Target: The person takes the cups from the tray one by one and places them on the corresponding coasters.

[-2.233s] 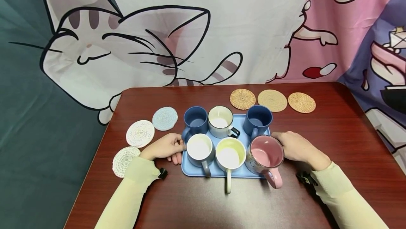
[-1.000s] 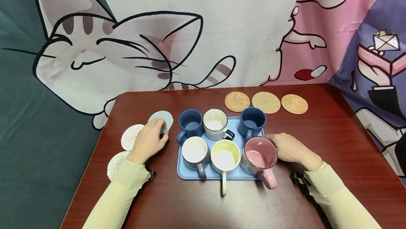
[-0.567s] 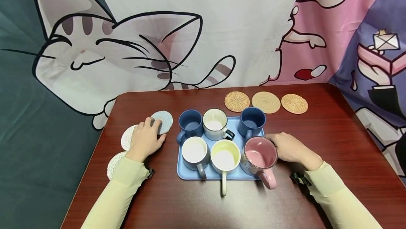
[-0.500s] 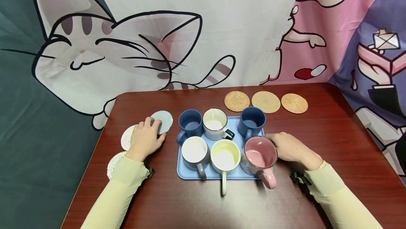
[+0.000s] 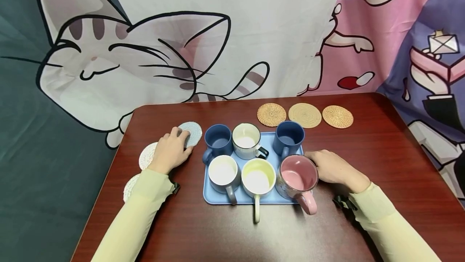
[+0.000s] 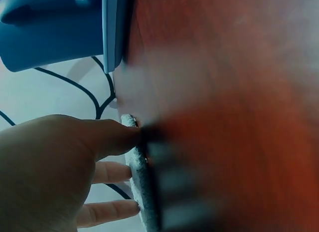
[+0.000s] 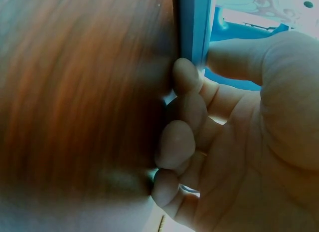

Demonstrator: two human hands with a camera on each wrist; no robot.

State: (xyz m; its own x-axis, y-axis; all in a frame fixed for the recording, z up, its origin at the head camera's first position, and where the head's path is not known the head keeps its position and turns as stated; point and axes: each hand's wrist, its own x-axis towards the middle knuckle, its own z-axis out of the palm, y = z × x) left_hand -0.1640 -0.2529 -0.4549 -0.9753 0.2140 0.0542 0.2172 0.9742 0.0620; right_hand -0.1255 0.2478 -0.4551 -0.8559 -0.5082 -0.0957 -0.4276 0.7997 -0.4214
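My left hand [image 5: 170, 151] reaches over a round light-blue woven coaster [image 5: 193, 133] left of the tray. In the left wrist view, straight fingers touch the coaster's upper face [image 6: 142, 187], and the thumb tip meets its edge. My right hand [image 5: 332, 167] holds the right edge of the blue tray [image 5: 210, 198]; in the right wrist view the thumb lies over the rim and curled fingers reach under it. On the tray stand two navy mugs [image 5: 219, 139], a cream mug [image 5: 247, 137], a grey mug [image 5: 224, 173], a yellow mug [image 5: 258, 176] and a pink mug [image 5: 298, 175].
Two white woven coasters [image 5: 147, 157] lie by the left arm, partly covered by hand and sleeve. Three tan woven coasters [image 5: 305, 115] line the far side of the brown table [image 5: 363, 145]. A cartoon-printed cloth [image 5: 290, 24] hangs behind.
My left hand has let go of the tray's left edge and moved to the light-blue coaster, which has shifted slightly right and away. The right hand stays at the tray's edge.
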